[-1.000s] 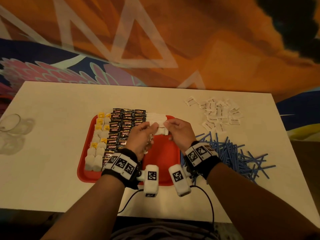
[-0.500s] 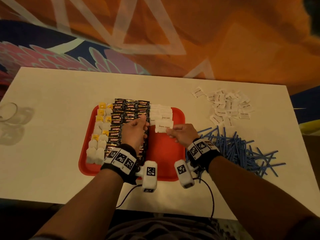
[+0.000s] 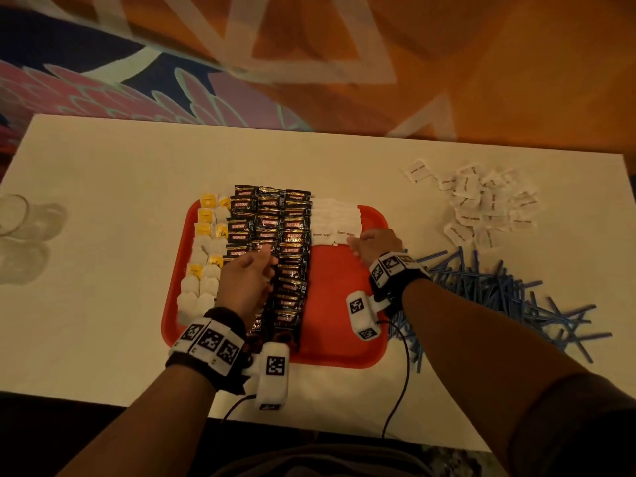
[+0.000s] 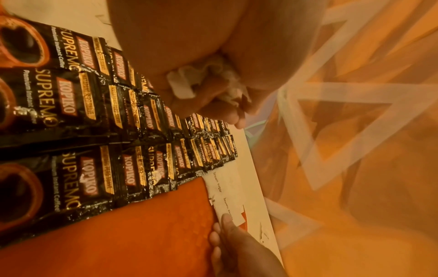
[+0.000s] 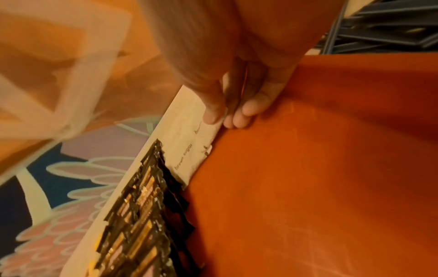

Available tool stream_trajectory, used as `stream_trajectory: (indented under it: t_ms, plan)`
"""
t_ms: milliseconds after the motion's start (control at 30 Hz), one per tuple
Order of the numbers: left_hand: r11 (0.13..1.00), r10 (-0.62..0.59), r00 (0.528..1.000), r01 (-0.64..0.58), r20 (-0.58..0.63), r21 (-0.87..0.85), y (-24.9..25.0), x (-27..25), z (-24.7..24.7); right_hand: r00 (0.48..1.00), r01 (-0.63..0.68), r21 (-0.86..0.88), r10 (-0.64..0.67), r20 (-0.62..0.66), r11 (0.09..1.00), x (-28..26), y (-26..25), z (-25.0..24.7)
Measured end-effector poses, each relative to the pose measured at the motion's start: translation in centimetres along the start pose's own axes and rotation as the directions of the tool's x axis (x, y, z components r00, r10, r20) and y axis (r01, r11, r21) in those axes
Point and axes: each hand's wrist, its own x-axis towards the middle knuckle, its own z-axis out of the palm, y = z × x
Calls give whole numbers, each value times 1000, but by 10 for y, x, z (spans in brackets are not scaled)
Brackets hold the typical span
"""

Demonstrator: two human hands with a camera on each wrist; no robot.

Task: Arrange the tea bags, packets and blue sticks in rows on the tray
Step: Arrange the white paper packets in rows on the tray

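A red tray (image 3: 337, 297) holds tea bags (image 3: 203, 256) in its left columns, black coffee packets (image 3: 292, 242) in the middle and white sugar packets (image 3: 335, 218) in overlapping rows at the upper right. My right hand (image 3: 358, 241) pinches the nearest sugar packet (image 5: 189, 155) at its right end, thumb on top, as the packet lies flat on the tray. My left hand (image 3: 265, 259) hovers over the black packets with its fingers curled round a small bunch of white packets (image 4: 182, 82).
A loose pile of white packets (image 3: 481, 204) lies on the white table at the back right. Blue sticks (image 3: 499, 290) are heaped right of the tray, partly under my right forearm. A clear glass (image 3: 13, 215) stands at the far left edge.
My right hand has lowered the sugar packet onto the front of the white row. My left hand has let go of it and drawn back left over the black packets.
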Motion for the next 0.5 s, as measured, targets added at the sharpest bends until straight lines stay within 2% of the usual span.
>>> stream_trajectory:
  t_ms: [167, 367, 433, 500]
  plan:
    - [1000, 4, 1000, -3, 7, -11, -2, 3, -1, 999, -25, -164, 19, -39, 986, 7, -6, 6]
    - [1000, -10, 1000, 11, 20, -15, -3, 3, -1, 998, -13, -188, 2, -60, 982, 6, -6, 7]
    - [1000, -10, 1000, 10, 20, -9, -3, 3, -2, 996, 14, -192, -32, -87, 981, 4, -5, 7]
    - [1000, -15, 1000, 16, 18, -12, -3, 3, -2, 980, 108, -171, -134, -144, 979, 3, -4, 10]
